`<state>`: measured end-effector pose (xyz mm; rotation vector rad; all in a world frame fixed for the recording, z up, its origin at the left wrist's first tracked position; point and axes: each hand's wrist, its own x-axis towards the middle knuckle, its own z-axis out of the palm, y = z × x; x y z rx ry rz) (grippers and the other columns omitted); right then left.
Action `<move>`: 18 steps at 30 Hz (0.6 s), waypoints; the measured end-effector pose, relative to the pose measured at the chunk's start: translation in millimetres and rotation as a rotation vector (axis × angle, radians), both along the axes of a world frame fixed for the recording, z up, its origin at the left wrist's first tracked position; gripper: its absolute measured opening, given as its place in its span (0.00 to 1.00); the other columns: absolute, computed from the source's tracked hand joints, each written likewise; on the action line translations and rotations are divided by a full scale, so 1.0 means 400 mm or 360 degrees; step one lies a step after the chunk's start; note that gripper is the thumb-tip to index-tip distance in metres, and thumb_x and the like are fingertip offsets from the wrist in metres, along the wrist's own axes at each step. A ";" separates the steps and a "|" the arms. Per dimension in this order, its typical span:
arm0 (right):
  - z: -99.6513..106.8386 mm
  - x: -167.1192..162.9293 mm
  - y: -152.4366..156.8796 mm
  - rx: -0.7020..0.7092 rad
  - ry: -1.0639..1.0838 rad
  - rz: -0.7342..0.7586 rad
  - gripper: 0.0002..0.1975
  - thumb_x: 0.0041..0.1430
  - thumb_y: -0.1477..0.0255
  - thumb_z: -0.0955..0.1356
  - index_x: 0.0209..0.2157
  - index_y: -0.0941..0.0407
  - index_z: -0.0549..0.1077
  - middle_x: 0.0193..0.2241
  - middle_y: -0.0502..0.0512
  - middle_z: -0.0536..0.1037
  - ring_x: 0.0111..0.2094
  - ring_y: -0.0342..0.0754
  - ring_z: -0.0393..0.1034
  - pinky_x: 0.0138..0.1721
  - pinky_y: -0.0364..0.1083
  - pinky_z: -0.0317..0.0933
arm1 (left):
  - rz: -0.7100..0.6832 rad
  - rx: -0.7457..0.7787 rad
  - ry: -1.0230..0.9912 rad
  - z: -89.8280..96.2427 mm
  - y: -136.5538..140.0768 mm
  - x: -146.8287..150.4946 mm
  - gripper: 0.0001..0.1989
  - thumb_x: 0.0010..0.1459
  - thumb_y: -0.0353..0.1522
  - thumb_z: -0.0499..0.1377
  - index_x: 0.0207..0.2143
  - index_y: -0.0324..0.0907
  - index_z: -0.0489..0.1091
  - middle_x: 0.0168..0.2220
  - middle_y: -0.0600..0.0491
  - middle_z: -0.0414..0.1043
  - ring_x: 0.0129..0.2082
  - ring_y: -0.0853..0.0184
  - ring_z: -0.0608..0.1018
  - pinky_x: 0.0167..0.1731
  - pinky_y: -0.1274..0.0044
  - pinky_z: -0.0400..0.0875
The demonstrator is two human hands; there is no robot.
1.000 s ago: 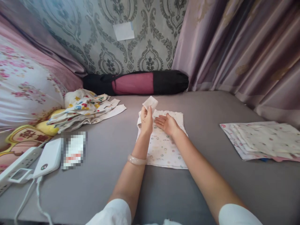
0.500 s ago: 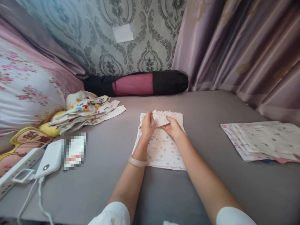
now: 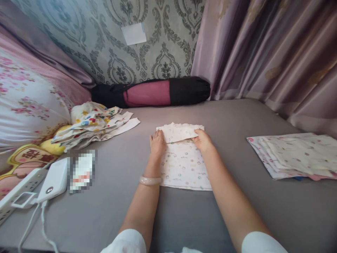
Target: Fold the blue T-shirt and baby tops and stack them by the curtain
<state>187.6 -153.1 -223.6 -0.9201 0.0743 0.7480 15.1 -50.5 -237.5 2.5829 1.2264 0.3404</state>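
A small white shirt (image 3: 183,168) with a pastel print lies flat on the grey sheet in front of me. Across its far end runs a folded-over strip of the same cloth (image 3: 181,133), probably a sleeve. My left hand (image 3: 157,143) rests with fingers stretched out on the left end of that strip. At the strip's right end, my right hand (image 3: 202,140) pinches the cloth, thumb on top and the other fingers partly hidden underneath. A pale bangle (image 3: 150,180) circles my left wrist.
Rumpled printed clothes (image 3: 92,124) lie to the left, beside a floral pillow (image 3: 28,105). Nearer are a power strip (image 3: 21,188), a white power bank (image 3: 54,181) and cables. Folded clothes (image 3: 297,154) are stacked at right. A black-and-pink roll (image 3: 147,93) lies along the wall.
My hands have moved apart along the strip, the left one outward to its left end and the right one towards its right end. The strip now lies flatter and straighter.
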 end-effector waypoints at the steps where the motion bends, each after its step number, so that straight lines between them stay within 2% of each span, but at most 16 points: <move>1: -0.005 0.006 -0.002 -0.0026 -0.0059 0.0000 0.17 0.49 0.87 0.62 0.37 0.55 0.72 0.24 0.47 0.77 0.30 0.45 0.76 0.37 0.48 0.73 | 0.0002 -0.0002 0.0000 0.000 0.002 -0.002 0.28 0.57 0.23 0.46 0.62 0.37 0.56 0.65 0.41 0.54 0.66 0.56 0.57 0.63 0.57 0.48; 4: -0.016 0.017 -0.008 -0.0212 -0.0182 -0.0074 0.17 0.48 0.85 0.62 0.37 0.56 0.72 0.26 0.48 0.78 0.32 0.45 0.76 0.37 0.49 0.73 | 0.0005 0.0030 -0.0062 0.000 0.005 -0.006 0.29 0.56 0.22 0.46 0.61 0.38 0.58 0.64 0.41 0.57 0.65 0.55 0.58 0.63 0.55 0.49; 7: -0.016 0.023 -0.013 -0.0426 -0.0341 -0.0215 0.16 0.48 0.83 0.63 0.39 0.57 0.72 0.31 0.52 0.79 0.37 0.47 0.76 0.42 0.49 0.71 | 0.0025 0.0101 -0.0158 0.003 0.000 -0.002 0.27 0.58 0.23 0.44 0.60 0.37 0.59 0.63 0.41 0.59 0.65 0.56 0.59 0.63 0.56 0.49; 9: -0.011 0.022 -0.018 -0.0589 -0.0574 -0.0263 0.18 0.50 0.81 0.63 0.43 0.58 0.72 0.39 0.57 0.79 0.43 0.48 0.75 0.47 0.50 0.68 | 0.0015 0.0150 -0.0228 0.008 -0.007 0.006 0.25 0.61 0.24 0.43 0.59 0.37 0.59 0.63 0.41 0.59 0.65 0.57 0.59 0.63 0.57 0.48; 11: -0.001 0.013 -0.022 -0.0818 -0.0962 -0.0252 0.20 0.53 0.79 0.61 0.49 0.59 0.70 0.48 0.62 0.76 0.50 0.49 0.71 0.54 0.52 0.63 | -0.0034 0.0187 -0.0296 0.014 -0.017 0.017 0.23 0.63 0.26 0.41 0.59 0.36 0.60 0.62 0.42 0.60 0.65 0.58 0.59 0.64 0.58 0.47; 14: 0.015 -0.021 -0.026 -0.1144 -0.1676 -0.0132 0.24 0.58 0.78 0.58 0.55 0.60 0.67 0.55 0.64 0.70 0.58 0.51 0.63 0.60 0.53 0.53 | -0.0157 0.0220 -0.0355 0.021 -0.037 0.037 0.22 0.65 0.27 0.40 0.58 0.37 0.61 0.62 0.42 0.61 0.65 0.60 0.59 0.64 0.60 0.47; 18: 0.019 -0.086 -0.025 -0.1331 -0.2415 0.0278 0.24 0.63 0.76 0.55 0.59 0.60 0.64 0.62 0.61 0.63 0.65 0.52 0.50 0.65 0.56 0.40 | -0.0305 0.0242 -0.0323 0.020 -0.058 0.057 0.22 0.66 0.29 0.41 0.59 0.38 0.60 0.63 0.43 0.60 0.66 0.60 0.57 0.65 0.62 0.47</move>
